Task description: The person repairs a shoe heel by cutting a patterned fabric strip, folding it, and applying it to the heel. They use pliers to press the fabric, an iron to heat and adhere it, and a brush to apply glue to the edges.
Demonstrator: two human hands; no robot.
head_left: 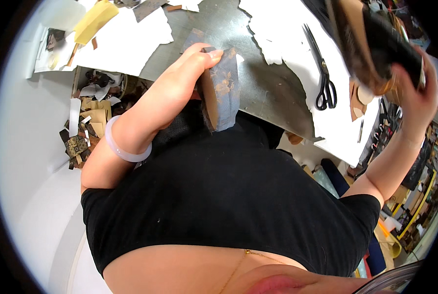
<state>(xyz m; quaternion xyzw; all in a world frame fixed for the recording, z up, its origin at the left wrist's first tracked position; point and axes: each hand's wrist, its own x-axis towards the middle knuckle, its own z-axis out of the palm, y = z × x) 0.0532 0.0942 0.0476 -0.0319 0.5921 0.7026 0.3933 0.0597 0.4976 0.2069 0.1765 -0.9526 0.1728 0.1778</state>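
While the left hand (189, 73) clamps its grip on a blue patterned slab (222, 90), the right hand (415, 93) clasps a dark flat piece (376, 39).

Grey patterned fabric (225, 88), matt, with a faint woven floral figure, wrapped over a brown board-like core and pinched in the left hand (187, 73). Smooth, glossy, translucent pale stone-like bangle (123, 147) below that hand. Dull grey tabletop (258, 73), brushed like metal, beside the fabric. White paper sheets (287, 34), matt with torn edges, right of it. Black scissors (322, 73) with glossy handles on the paper. Dark and tan leather-like piece (371, 44), slightly shiny, in the right hand (415, 93).
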